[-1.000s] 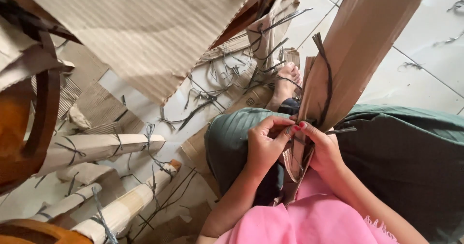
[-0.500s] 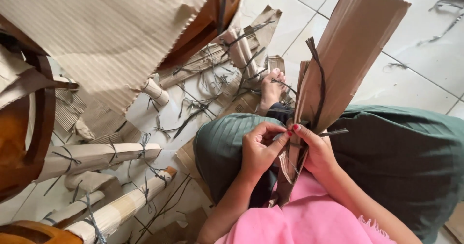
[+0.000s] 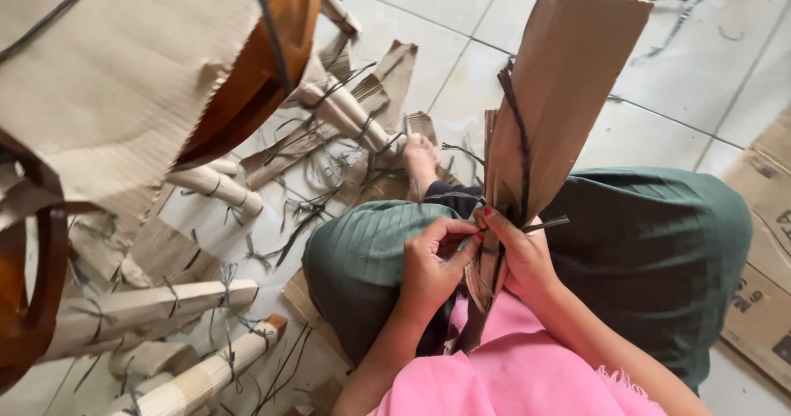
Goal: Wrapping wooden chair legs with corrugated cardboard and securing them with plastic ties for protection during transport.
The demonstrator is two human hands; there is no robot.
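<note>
Brown cardboard wrap (image 3: 560, 95), folded lengthwise, tied with dark string (image 3: 517, 148).

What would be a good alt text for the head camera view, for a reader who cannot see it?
Seated on a tiled floor, a person's left hand and right hand pinch a dark strap tied around a tall folded cardboard piece on their lap. Cardboard-wrapped wooden furniture legs and cut straps lie to the left.
</note>
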